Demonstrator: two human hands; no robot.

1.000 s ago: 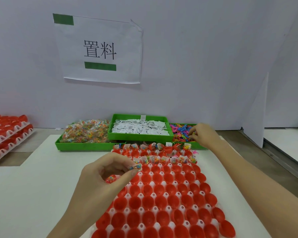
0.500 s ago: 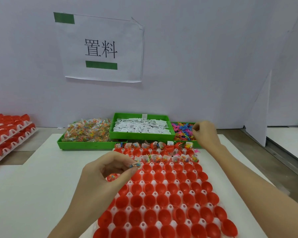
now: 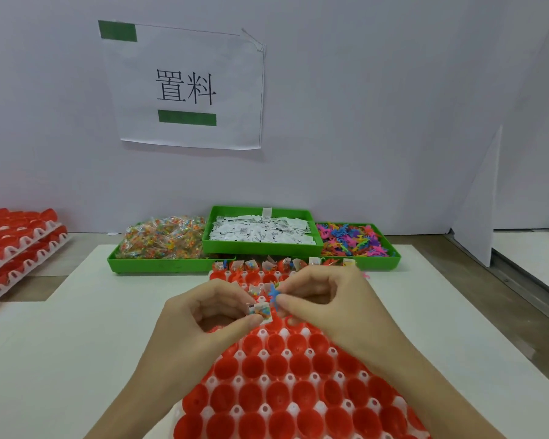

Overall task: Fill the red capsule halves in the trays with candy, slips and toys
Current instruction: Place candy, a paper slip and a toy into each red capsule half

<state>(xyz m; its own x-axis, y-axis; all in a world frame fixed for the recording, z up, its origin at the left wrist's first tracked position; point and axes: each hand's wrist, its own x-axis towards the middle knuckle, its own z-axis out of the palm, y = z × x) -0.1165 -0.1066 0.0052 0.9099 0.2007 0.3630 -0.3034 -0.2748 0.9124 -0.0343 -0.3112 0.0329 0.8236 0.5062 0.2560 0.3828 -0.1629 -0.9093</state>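
Two stacked trays of red capsule halves (image 3: 16, 245) sit far off to the left of my left grip, at the worktop's (image 3: 76, 327) edge. My left hand (image 3: 203, 315) is over the near tray (image 3: 286, 391), thumb and forefinger pinched on a small candy packet with a paper slip (image 3: 260, 310). Just right of it, almost touching, my right hand (image 3: 333, 299) pinches a blue toy (image 3: 274, 294) between thumb and forefinger, so both grips are clenched on their loads and neither is released. The two hands meet above the tray's upper-middle rows.

Below and toward me from both grips, the red capsule halves (image 3: 276, 372) in the tray show as bare cups. Beyond the grips, the farthest rows (image 3: 267, 266) already carry packets and slips; the row directly under my fingers is partly hidden, so I cannot tell how far it is filled.

Behind those, beyond my left grip, lies a green bin of candy packets (image 3: 162, 239). Straight beyond the gap between my grips is a green bin of white slips (image 3: 262, 231), stacked slightly higher. Beyond my right grip is the green bin of bright toys (image 3: 351, 239). A paper sign (image 3: 187, 87) hangs on the wall high above the left grip.
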